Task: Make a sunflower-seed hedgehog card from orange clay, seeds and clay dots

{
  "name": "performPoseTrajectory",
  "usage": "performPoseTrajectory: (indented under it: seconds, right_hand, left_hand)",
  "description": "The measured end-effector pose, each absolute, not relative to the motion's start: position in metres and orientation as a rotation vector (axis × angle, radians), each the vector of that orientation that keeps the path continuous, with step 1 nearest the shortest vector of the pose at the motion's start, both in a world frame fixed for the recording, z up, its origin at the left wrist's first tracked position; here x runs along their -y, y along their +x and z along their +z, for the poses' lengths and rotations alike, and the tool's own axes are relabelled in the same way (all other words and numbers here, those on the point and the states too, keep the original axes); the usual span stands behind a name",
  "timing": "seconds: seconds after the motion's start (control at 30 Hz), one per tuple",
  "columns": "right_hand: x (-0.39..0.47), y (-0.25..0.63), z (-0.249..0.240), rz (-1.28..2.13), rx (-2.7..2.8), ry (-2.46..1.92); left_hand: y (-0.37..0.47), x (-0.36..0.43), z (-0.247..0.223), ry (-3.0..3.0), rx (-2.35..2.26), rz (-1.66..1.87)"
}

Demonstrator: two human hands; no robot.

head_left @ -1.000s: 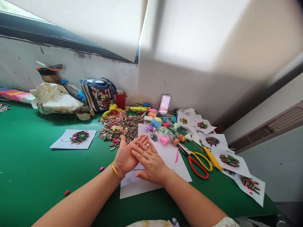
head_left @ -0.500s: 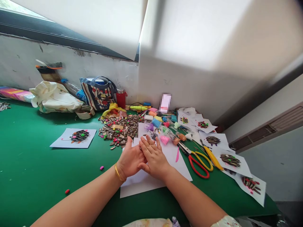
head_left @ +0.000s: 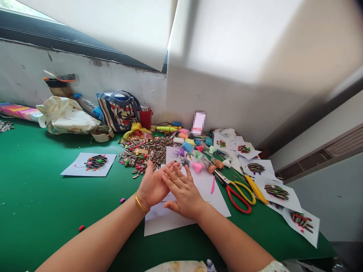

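Observation:
My left hand (head_left: 153, 187) is turned palm up with its thumb raised and fingers stretched out. Across its fingers lies my right hand (head_left: 185, 194), palm down, its fingers straight and slightly apart. The two hands touch; whatever may be between the palms is hidden. A small dark spot shows near the left fingertips, too small to name. Below both hands is a white sheet of paper (head_left: 161, 224). Just beyond the fingertips lie a bag of pink clay (head_left: 197, 166) and a pile of striped sunflower seeds (head_left: 151, 151) mixed with coloured ones.
Right of the paper lie open scissors (head_left: 238, 196), a yellow cutter (head_left: 255, 189) and several seed-picture cards (head_left: 276, 192). Another card (head_left: 89, 165) lies left. A pink plastic knife (head_left: 212, 185) rests on the paper. Bags (head_left: 119, 111) and a red flask (head_left: 145, 118) stand by the wall.
My right hand has slid slightly down and toward me against the left palm. My left hand has shifted a little left. The things on the table stay where they were.

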State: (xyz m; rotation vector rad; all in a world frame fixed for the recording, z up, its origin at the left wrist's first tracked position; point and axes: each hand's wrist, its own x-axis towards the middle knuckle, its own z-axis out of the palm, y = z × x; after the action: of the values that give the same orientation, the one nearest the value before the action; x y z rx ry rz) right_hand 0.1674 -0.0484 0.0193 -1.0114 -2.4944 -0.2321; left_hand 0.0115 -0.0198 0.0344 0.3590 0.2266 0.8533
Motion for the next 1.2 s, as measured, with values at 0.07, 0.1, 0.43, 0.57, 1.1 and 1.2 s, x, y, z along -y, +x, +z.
performPoseTrajectory:
  seconds: [0.07,0.1,0.43,0.57,1.1,1.2]
  right_hand:
    - [0.049,0.167,0.02,-0.232,2.502,-1.004]
    - [0.049,0.166,0.02,-0.233,2.492,-1.016]
    - [0.047,0.169,0.02,-0.202,2.455,-1.023]
    - [0.045,0.169,0.023,-0.139,2.405,-1.009]
    - [0.012,0.213,0.007,0.674,1.52,-1.222]
    - [0.001,0.227,0.0,0.751,1.443,-1.326]
  left_hand:
    - [0.011,0.019,0.035,0.35,-0.24,0.879]
    - [0.011,0.019,0.036,0.347,-0.235,0.852]
    - [0.01,0.018,0.035,0.305,-0.21,0.845]
    - [0.014,0.022,0.036,0.308,-0.136,0.699]
    - [0.003,-0.005,0.03,0.844,-0.844,1.226]
    - [-0.001,-0.013,0.023,0.989,-0.987,1.247]
